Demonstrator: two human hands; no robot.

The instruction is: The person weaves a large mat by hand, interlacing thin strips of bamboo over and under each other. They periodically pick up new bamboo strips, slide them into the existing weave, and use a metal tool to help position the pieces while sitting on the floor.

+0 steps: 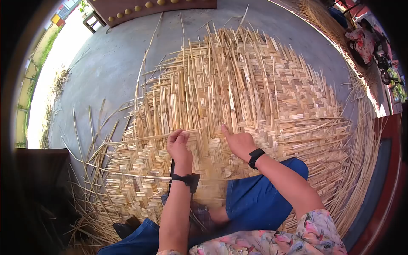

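A large woven mat [297,93] of flat straw-coloured strips lies on the floor, its edges ragged with loose ends. My left hand [178,142] is pinched on a long pale strip [155,137] that runs out leftward across the mat. To its right, my right hand [239,142] rests at the weave with the index finger stretched forward and the other fingers curled; nothing shows in it. Several long upright strips [231,97] lie loose over the weave in front of both hands. Each wrist has a black band.
Loose stalks [91,148] stick out at the left edge, and more [365,136] bundle along the right. A brown panel with gold studs [148,10] stands at the back. A person [364,42] sits at the far right. My bent legs [265,195] lie on the mat.
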